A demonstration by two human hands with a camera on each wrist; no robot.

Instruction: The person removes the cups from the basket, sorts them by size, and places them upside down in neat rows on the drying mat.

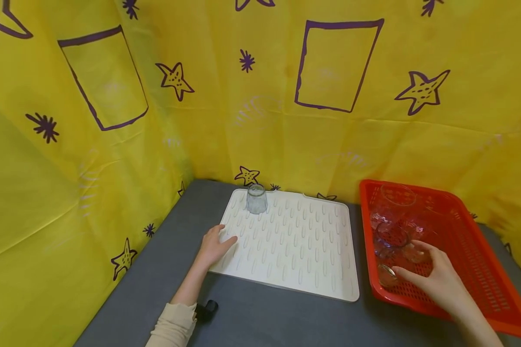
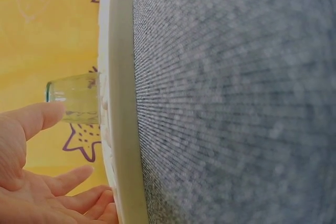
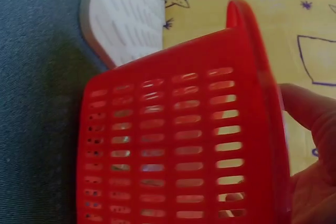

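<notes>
A clear glass [image 1: 256, 199] stands upside down at the back left of a white ridged drying mat [image 1: 286, 241]. My left hand [image 1: 214, 246] rests at the mat's left edge, fingers spread and holding nothing. In the left wrist view the same glass [image 2: 76, 98] shows beyond the thumb. My right hand [image 1: 438, 277] reaches over the near left part of a red plastic basket [image 1: 495, 270], thumb and fingers apart. Close to its thumb lies a small clear glass [image 1: 387, 276], and past its fingertips is a purplish glass [image 1: 390, 234]. The basket wall hides the fingertips in the right wrist view.
Several more clear glasses lie towards the basket's back left, such as one glass [image 1: 398, 194]. The mat and basket stand side by side on a dark grey table [image 1: 260, 313]. A yellow curtain [image 1: 260, 120] with purple drawings hangs behind and at the left.
</notes>
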